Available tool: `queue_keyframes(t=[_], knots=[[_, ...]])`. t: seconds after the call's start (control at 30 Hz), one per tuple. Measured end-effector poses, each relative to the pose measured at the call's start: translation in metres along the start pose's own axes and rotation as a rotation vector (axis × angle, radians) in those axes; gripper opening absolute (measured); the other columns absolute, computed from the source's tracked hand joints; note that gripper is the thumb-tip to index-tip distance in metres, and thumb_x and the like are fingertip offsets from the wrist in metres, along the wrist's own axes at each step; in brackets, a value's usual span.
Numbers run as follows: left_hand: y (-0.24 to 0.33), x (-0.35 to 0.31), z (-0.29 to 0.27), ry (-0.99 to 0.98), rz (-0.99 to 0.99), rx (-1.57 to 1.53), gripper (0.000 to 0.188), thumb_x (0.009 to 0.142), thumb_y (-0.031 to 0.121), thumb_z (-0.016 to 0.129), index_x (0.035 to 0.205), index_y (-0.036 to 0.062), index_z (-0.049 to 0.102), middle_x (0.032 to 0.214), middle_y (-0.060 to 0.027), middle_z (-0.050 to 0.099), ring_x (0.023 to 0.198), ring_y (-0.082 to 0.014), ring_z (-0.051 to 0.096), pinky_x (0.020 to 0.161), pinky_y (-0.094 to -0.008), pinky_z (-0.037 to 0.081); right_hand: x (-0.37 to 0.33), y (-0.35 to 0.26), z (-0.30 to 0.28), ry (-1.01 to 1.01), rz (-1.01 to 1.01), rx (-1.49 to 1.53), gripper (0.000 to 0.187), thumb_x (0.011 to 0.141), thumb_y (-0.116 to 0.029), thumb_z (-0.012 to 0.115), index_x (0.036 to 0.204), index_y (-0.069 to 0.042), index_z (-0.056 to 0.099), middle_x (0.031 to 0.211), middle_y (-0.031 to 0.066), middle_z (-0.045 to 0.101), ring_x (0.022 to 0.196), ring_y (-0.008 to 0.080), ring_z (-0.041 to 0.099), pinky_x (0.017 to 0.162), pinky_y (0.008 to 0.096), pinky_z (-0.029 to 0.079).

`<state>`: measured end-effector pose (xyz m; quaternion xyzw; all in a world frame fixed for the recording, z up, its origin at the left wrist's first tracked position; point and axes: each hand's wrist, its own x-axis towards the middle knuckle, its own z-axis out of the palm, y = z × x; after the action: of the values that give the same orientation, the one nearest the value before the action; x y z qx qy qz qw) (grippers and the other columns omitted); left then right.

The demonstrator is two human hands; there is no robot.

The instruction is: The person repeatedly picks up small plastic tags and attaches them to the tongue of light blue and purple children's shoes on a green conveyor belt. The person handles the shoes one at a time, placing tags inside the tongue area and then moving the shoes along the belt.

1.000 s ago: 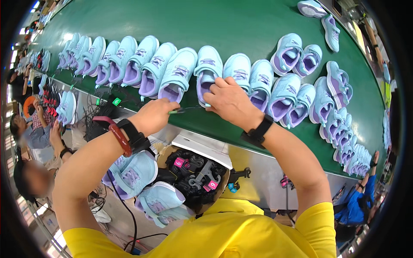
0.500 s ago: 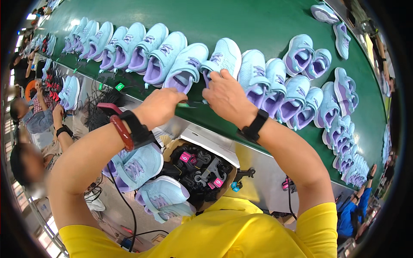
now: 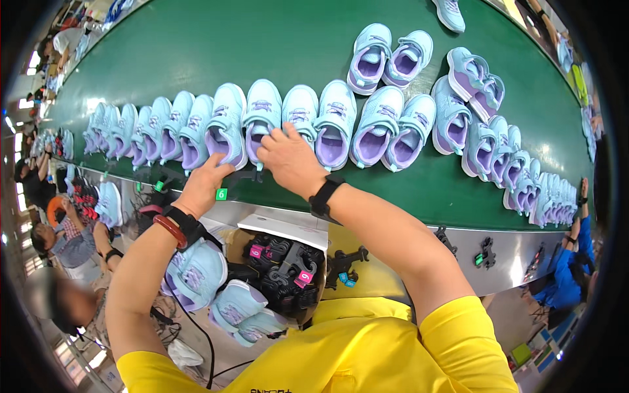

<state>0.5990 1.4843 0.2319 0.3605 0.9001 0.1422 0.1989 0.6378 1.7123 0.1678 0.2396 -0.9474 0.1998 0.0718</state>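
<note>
Light-blue sneakers with lilac linings stand in a long row. My left hand (image 3: 205, 186) is closed at the heel of one sneaker (image 3: 227, 121), pinching a black plastic shoe hanger (image 3: 247, 174) with a green tag (image 3: 221, 194). The hanger reaches across to the heel of the neighbouring sneaker (image 3: 261, 108). My right hand (image 3: 291, 160) is closed on that neighbour's heel edge, thumb at its opening, and its fingers partly cover another sneaker (image 3: 300, 108). Exactly what lies under the right fingers is hidden.
The green table (image 3: 216, 39) carries more sneakers (image 3: 370, 59) behind and to the right. Below its edge stands a carton (image 3: 283, 226) of black hangers with pink tags. Loose sneakers (image 3: 237, 304) lie beside it. Co-workers are at both sides, one in a blue sleeve (image 3: 585, 239).
The view has shifted, so the row sits lower. My hands are closer together at neighbouring sneakers; the left hand's hanger and green tag show more plainly.
</note>
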Motion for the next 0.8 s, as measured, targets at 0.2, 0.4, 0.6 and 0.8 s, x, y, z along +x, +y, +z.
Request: queue_keyframes(t=[0.2, 0.4, 0.6, 0.8], knots=[[0.012, -0.006, -0.02, -0.352, -0.135, 0.234, 0.063, 0.076, -0.005, 0.052, 0.135, 0.0156, 0.046, 0.141, -0.0269, 0.04, 0.119, -0.0439, 0.05, 0.094, -0.0477, 0.045, -0.022, -0.002, -0.031, 0.471, -0.103, 0.412, 0.02, 0.072, -0.018, 0.067, 0.088, -0.009, 0.059, 0.103, 0.0104, 0.053, 0.099, 0.0265, 0.053, 0.09, 0.0434, 0.04], [-0.027, -0.011, -0.025, 0.062, 0.115, 0.408, 0.036, 0.078, -0.006, 0.052, 0.111, 0.0052, 0.059, 0.127, -0.0158, 0.054, 0.1, -0.0358, 0.06, 0.082, -0.0404, 0.051, -0.28, 0.073, -0.173, 0.419, 0.697, 0.104, 0.01, 0.076, -0.016, 0.068, 0.074, -0.007, 0.063, 0.072, 0.0101, 0.059, 0.063, 0.0254, 0.056, 0.054, 0.0373, 0.044], [0.079, 0.069, 0.011, -0.175, 0.119, 0.251, 0.049, 0.073, -0.001, 0.061, 0.12, 0.0062, 0.052, 0.128, -0.0127, 0.051, 0.109, -0.0347, 0.057, 0.087, -0.0421, 0.05, -0.523, 0.095, -0.206, -0.088, 1.233, -0.089, 0.051, 0.065, -0.016, 0.08, 0.108, -0.001, 0.057, 0.102, 0.017, 0.06, 0.095, 0.0367, 0.057, 0.082, 0.0434, 0.047], [0.059, 0.071, 0.018, -0.219, 0.21, 0.313, 0.021, 0.081, 0.003, 0.051, 0.101, 0.0067, 0.059, 0.11, -0.0098, 0.055, 0.096, -0.0295, 0.06, 0.074, -0.0395, 0.051, -0.517, 0.104, -0.203, -0.044, 1.403, 0.25, 0.031, 0.067, 0.0, 0.073, 0.095, 0.0, 0.059, 0.081, 0.0045, 0.055, 0.075, 0.0164, 0.052, 0.071, 0.028, 0.045]])
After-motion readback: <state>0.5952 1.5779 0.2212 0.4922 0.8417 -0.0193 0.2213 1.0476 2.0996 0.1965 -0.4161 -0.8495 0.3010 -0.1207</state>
